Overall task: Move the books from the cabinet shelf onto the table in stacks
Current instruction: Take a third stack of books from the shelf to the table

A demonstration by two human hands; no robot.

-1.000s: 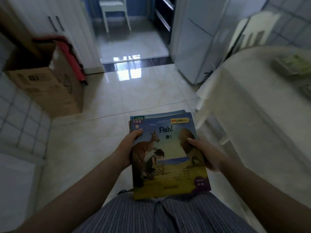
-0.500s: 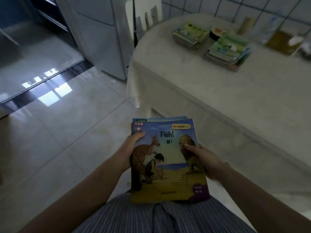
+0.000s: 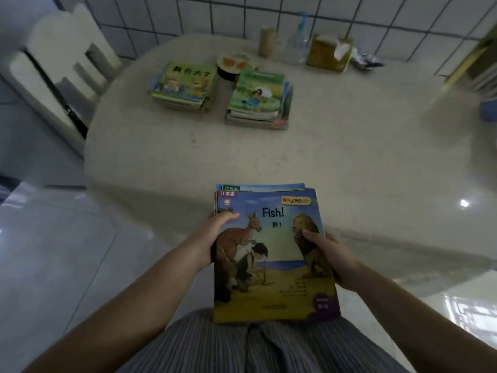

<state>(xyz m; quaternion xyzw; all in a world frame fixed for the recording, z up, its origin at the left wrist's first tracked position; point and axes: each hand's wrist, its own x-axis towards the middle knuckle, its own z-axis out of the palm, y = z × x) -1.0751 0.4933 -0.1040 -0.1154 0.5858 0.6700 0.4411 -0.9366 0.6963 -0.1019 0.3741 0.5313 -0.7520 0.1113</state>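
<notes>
Under the top book (image 3: pixel 271 254), the rest of the held pile is covered. Both hands' fingers are tucked beneath it. At one o'clock, items by the wall (image 3: pixel 329 53) blur beyond naming; the worktop (image 3: pixel 349 157) runs off right.

The top book (image 3: pixel 274 254) of the held stack reads "Fish!" with "鱼!" beneath and "江苏版" in its top-left corner (the small print lower down and the far stacks' titles are too blurred to read).
</notes>
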